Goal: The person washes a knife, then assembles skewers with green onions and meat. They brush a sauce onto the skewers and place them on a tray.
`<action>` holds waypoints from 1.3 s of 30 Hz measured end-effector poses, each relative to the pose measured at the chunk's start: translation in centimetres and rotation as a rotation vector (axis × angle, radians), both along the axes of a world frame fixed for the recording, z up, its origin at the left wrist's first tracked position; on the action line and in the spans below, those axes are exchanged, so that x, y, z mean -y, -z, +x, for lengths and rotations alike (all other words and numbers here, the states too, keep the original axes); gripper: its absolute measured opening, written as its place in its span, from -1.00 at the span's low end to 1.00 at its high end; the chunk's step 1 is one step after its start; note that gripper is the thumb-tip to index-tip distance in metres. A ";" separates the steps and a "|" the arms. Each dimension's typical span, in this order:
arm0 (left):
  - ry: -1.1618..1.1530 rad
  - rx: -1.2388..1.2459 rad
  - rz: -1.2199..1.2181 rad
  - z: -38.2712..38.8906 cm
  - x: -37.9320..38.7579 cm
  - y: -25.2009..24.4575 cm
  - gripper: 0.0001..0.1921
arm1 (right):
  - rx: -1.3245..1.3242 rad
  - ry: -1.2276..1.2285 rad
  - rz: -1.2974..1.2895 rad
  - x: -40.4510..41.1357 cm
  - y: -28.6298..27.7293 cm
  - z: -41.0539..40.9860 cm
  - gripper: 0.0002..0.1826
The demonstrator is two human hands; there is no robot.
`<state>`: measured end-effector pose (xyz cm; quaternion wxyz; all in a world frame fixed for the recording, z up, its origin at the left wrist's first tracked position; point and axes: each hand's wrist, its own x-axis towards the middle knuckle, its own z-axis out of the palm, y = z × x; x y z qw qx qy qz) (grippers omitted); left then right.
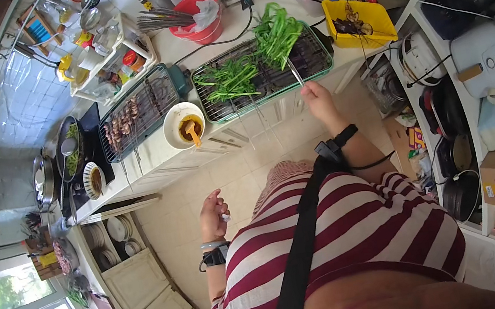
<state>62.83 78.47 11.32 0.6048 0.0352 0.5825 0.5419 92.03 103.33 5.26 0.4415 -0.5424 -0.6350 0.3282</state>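
My right hand (320,99) grips the metal skewers (295,73) of a bundle of long green leafy vegetables (277,34). The bundle is over the right part of an electric grill (323,51); whether it touches the rack I cannot tell. More skewered greens (227,79) lie across that grill's left part, their skewer ends sticking out past the front edge. My left hand (213,216) hangs low by my body, fingers curled around a small white scrap (226,217). Nearest the counter edge, between two grills, stands a white bowl (170,130) of dark sauce with an orange brush (192,131).
Meat skewers (122,124) lie on a second grill (158,91). A red bucket (202,17) holds bare skewers; a yellow basket (365,39) holds browned food. Leftward are a wok (68,145) with greens and a striped dish (93,180). Shelves (449,71) line the right.
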 end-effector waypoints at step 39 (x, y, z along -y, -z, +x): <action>-0.153 -0.024 -0.088 -3.5 7.5 3.3 -0.67 | 0.761 0.043 -0.170 0.6 -1.4 -11.2 -0.79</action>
